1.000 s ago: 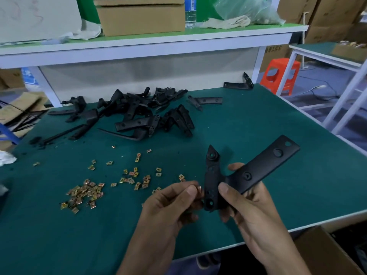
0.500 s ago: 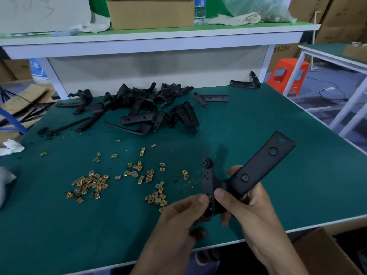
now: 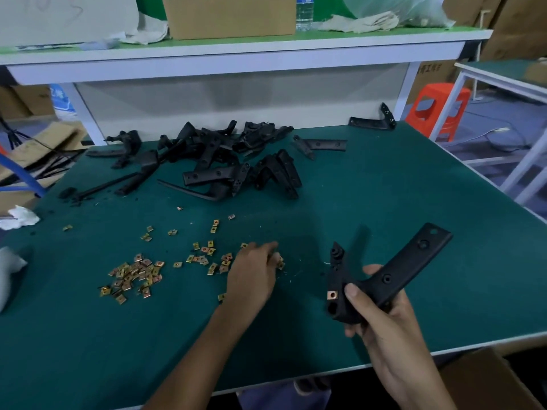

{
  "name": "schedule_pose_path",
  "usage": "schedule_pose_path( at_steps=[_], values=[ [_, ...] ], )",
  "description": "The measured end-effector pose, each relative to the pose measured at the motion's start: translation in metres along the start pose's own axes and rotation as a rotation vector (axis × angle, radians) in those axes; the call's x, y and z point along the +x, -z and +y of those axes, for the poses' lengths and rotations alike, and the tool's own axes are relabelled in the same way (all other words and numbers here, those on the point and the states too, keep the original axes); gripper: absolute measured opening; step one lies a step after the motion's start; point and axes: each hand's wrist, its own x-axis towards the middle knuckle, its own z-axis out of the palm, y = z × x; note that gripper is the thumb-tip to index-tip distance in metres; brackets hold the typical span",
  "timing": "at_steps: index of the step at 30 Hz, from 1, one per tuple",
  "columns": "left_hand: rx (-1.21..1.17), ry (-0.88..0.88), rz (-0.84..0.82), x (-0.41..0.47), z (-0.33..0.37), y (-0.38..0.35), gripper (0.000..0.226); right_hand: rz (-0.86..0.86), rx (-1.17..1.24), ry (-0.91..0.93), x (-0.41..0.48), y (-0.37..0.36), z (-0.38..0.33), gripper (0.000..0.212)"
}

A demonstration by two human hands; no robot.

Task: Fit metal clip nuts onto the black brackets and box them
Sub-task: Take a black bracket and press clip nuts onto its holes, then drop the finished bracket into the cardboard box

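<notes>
**Q:** Which hand goes for the next nut?

**A:** My left hand (image 3: 254, 273). It reaches over the bench (image 3: 384, 187) to the loose clip nuts (image 3: 133, 275) scattered left of the black bracket (image 3: 393, 276). The fingers (image 3: 268, 250) are curled down onto the nearest few. I cannot tell whether they pinch one, because the knuckles hide the tips.

**Q:** And the bracket itself?

**A:** It is held above the bench's near edge in my right hand (image 3: 381, 327), thumb across the bend and the other fingers wrapped behind. Its long arm runs up and away to the right, and its short arm stands toward the far side. One fitted nut (image 3: 332, 295) sits on the short arm just beside my thumb, with an open hole (image 3: 333, 307) right under it. As I judge it, the next nut must travel rightward from the scatter to that end, which faces my left hand.

**Q:** Where do finished ones go?

**A:** A cardboard box (image 3: 488, 377) shows below and right of the bracket, under the bench edge. Only a flap is in view, and its contents are hidden. The heap of bare brackets (image 3: 219, 164) lies well beyond the bracket, to its far left.
</notes>
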Motion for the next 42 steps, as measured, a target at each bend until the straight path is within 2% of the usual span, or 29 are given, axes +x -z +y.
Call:
schedule_pose_path(
  at_steps=[3,7,11,13,16,18,20,24,30,37,42],
  values=[
    [0.065,-0.013,-0.042,0.018,-0.004,-0.007,0.024,-0.009,0.014,0.0,0.002,0.002,0.001,0.062],
    [-0.175,0.076,-0.054,0.022,-0.004,0.0,0.001,-0.019,0.044,-0.002,0.004,0.003,-0.001,0.059],
    [-0.387,0.106,-0.009,0.014,0.001,0.02,0.007,-0.056,0.074,-0.021,0.004,0.003,-0.001,0.057],
    [-0.566,0.142,0.009,0.006,0.005,0.029,0.005,-0.097,0.096,-0.02,0.005,0.001,0.001,0.046],
    [-0.991,0.228,-0.052,-0.011,0.02,0.041,0.006,-0.152,0.124,-0.017,0.006,-0.005,0.003,0.03],
    [-1.192,0.271,-0.108,-0.025,0.034,0.046,0.004,-0.194,0.142,-0.02,0.006,-0.01,0.002,0.028],
    [-1.274,0.285,-0.147,-0.038,0.046,0.049,0.006,-0.217,0.15,-0.023,0.005,-0.015,0.0,0.035],
    [-1.358,0.309,-0.184,-0.051,0.06,0.054,0.006,-0.224,0.164,-0.02,0.004,-0.017,0.0,0.028],
    [-1.286,0.329,-0.174,-0.055,0.063,0.055,0.005,-0.233,0.189,-0.014,0.002,-0.019,-0.001,0.028],
    [-1.348,0.329,-0.174,-0.06,0.063,0.054,0.014,-0.251,0.138,-0.031,0.002,-0.017,-0.002,0.047],
    [-1.347,0.345,-0.193,-0.066,0.065,0.048,0.014,-0.192,0.045,0.023,0.0,-0.018,-0.002,0.051]
  ],
)
